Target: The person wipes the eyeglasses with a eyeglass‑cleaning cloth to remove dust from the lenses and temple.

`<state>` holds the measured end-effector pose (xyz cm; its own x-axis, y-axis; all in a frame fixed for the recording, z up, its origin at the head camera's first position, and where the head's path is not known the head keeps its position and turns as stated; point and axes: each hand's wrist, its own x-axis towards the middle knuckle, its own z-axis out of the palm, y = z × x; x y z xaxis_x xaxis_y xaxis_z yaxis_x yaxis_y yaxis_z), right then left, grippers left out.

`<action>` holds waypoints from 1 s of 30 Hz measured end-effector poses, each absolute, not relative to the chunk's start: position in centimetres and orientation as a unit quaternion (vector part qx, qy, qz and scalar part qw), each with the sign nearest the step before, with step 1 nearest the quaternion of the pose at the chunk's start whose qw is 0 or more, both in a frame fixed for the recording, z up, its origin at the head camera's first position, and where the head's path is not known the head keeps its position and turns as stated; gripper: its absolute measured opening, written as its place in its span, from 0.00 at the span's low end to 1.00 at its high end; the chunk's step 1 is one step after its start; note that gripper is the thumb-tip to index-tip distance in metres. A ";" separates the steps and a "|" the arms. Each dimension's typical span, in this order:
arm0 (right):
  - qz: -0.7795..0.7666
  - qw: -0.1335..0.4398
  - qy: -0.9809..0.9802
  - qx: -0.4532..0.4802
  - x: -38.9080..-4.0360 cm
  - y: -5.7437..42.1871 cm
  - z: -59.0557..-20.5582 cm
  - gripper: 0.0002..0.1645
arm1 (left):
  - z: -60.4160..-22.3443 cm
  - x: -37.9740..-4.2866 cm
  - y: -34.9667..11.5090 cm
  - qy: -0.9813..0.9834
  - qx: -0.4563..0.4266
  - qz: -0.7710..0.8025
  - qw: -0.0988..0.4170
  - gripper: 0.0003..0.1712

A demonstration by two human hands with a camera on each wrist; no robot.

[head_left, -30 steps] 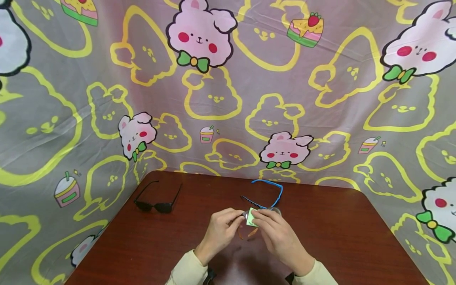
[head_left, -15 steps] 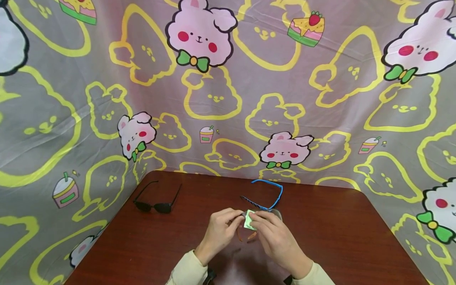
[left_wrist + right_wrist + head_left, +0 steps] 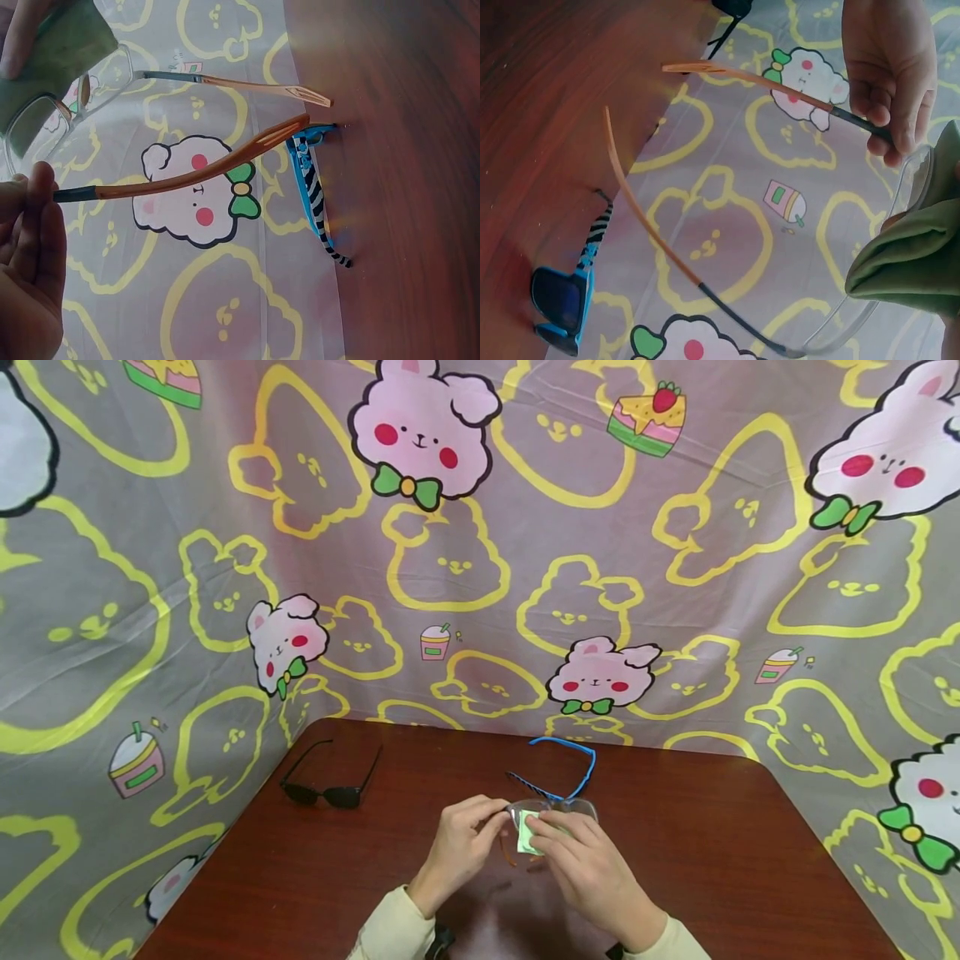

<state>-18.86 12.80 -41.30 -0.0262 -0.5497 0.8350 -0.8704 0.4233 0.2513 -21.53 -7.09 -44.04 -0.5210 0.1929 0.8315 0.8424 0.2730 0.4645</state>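
Eyeglasses [image 3: 587, 808] with clear lenses and orange-brown temples are held up over the table in the head view. My left hand [image 3: 465, 842] pinches them at the hinge end of one temple [image 3: 161, 180], which runs out to the right in the left wrist view. My right hand [image 3: 592, 864] grips a folded green cloth [image 3: 528, 832] against the lens nearer my left hand. In the right wrist view the cloth [image 3: 907, 259] wraps over the rim, hiding part of the lens and most of my right hand.
Blue-framed sunglasses [image 3: 592, 768] with striped temples lie on the brown table [image 3: 697, 827] just beyond my hands. Black sunglasses [image 3: 341, 797] rest at the far left. A patterned curtain [image 3: 480, 527] surrounds the table's back and sides.
The cloth and my right fingers have shifted slightly down over the lens, and the eyeglasses have tilted, showing more of their rims. My left hand keeps its pinch. Both sunglasses stay put.
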 end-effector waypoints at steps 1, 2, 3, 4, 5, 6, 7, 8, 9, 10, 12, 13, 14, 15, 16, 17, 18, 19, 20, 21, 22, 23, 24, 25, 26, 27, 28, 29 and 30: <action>0.165 0.476 -0.698 0.509 -18.8 12.9 -41.3 0.16 | -43.8 -21.4 -7.1 -0.723 -0.358 -0.487 0.334 0.06; 0.163 0.475 -0.700 0.508 -18.8 13.1 -41.3 0.16 | -43.5 -21.2 -7.1 -0.722 -0.359 -0.489 0.333 0.07; 0.162 0.476 -0.699 0.509 -18.8 13.2 -41.3 0.16 | -43.0 -20.9 -7.0 -0.720 -0.359 -0.492 0.333 0.07; 0.162 0.475 -0.700 0.508 -18.8 13.3 -41.3 0.16 | -42.6 -20.6 -7.0 -0.718 -0.360 -0.495 0.332 0.07; 0.162 0.475 -0.701 0.507 -18.8 13.5 -41.3 0.16 | -42.1 -20.3 -7.0 -0.715 -0.359 -0.501 0.330 0.07; 0.162 0.475 -0.701 0.507 -18.7 13.6 -41.3 0.17 | -41.8 -20.1 -7.1 -0.714 -0.358 -0.504 0.328 0.07; 0.163 0.475 -0.700 0.507 -18.7 13.7 -41.3 0.17 | -41.5 -19.9 -7.1 -0.711 -0.359 -0.506 0.330 0.08; 0.164 0.475 -0.701 0.507 -18.7 13.8 -41.3 0.17 | -41.3 -19.7 -7.2 -0.709 -0.360 -0.510 0.328 0.08; 0.166 0.474 -0.700 0.507 -18.7 14.0 -41.3 0.17 | -41.1 -19.6 -7.2 -0.708 -0.359 -0.512 0.328 0.08; 0.167 0.474 -0.701 0.506 -18.7 14.1 -41.3 0.17 | -41.1 -19.6 -7.3 -0.708 -0.359 -0.514 0.327 0.08; 0.166 0.476 -0.703 0.503 -18.7 14.3 -41.3 0.17 | -41.1 -19.5 -7.4 -0.707 -0.359 -0.516 0.324 0.08; 0.166 0.476 -0.704 0.501 -18.7 14.5 -41.3 0.17 | -41.1 -19.5 -7.4 -0.707 -0.357 -0.520 0.320 0.08; 0.166 0.477 -0.705 0.498 -18.7 14.6 -41.3 0.17 | -41.2 -19.6 -7.5 -0.708 -0.356 -0.523 0.316 0.07; 0.166 0.478 -0.706 0.496 -18.7 14.8 -41.3 0.17 | -41.2 -19.6 -7.5 -0.708 -0.353 -0.525 0.314 0.07; 0.166 0.480 -0.706 0.494 -18.8 14.9 -41.3 0.17 | -41.3 -19.6 -7.6 -0.709 -0.351 -0.527 0.311 0.07; 0.166 0.482 -0.706 0.491 -18.8 15.0 -41.3 0.17 | -41.3 -19.6 -7.7 -0.709 -0.348 -0.530 0.308 0.07; 0.168 0.483 -0.706 0.490 -18.8 15.1 -41.4 0.17 | -41.3 -19.6 -7.7 -0.709 -0.347 -0.531 0.307 0.07; 0.170 0.485 -0.705 0.489 -18.8 15.2 -41.4 0.17 | -41.4 -19.7 -7.8 -0.709 -0.347 -0.531 0.307 0.07; 0.171 0.487 -0.703 0.489 -18.9 15.3 -41.4 0.17 | -41.4 -19.7 -7.9 -0.709 -0.348 -0.531 0.308 0.07; 0.173 0.489 -0.702 0.489 -18.9 15.3 -41.4 0.16 | -41.4 -19.7 -7.9 -0.709 -0.351 -0.528 0.309 0.07; 0.176 0.490 -0.700 0.489 -18.9 15.4 -41.4 0.16 | -41.4 -19.7 -8.0 -0.709 -0.354 -0.525 0.310 0.07; 0.180 0.491 -0.699 0.487 -18.9 15.4 -41.4 0.16 | -41.3 -19.7 -8.0 -0.709 -0.358 -0.522 0.312 0.07; 0.186 0.492 -0.698 0.487 -19.0 15.5 -41.5 0.16 | -41.3 -19.7 -8.1 -0.708 -0.362 -0.519 0.313 0.07; 0.191 0.493 -0.695 0.487 -19.0 15.5 -41.4 0.15 | -41.3 -19.6 -8.2 -0.708 -0.364 -0.520 0.311 0.07; 0.197 0.494 -0.694 0.485 -19.0 15.5 -41.4 0.15 | -41.3 -19.6 -8.2 -0.707 -0.367 -0.517 0.313 0.07; 0.201 0.495 -0.693 0.483 -19.1 15.5 -41.4 0.15 | -41.3 -19.6 -8.3 -0.707 -0.369 -0.515 0.315 0.08; 0.205 0.497 -0.692 0.482 -19.1 15.6 -41.4 0.15 | -41.2 -19.5 -8.3 -0.706 -0.371 -0.515 0.314 0.08; 0.207 0.500 -0.690 0.480 -19.1 15.6 -41.3 0.15 | -41.2 -19.5 -8.4 -0.705 -0.372 -0.516 0.314 0.08; 0.207 0.503 -0.689 0.479 -19.2 15.6 -41.3 0.15 | -41.1 -19.5 -8.4 -0.705 -0.372 -0.516 0.313 0.08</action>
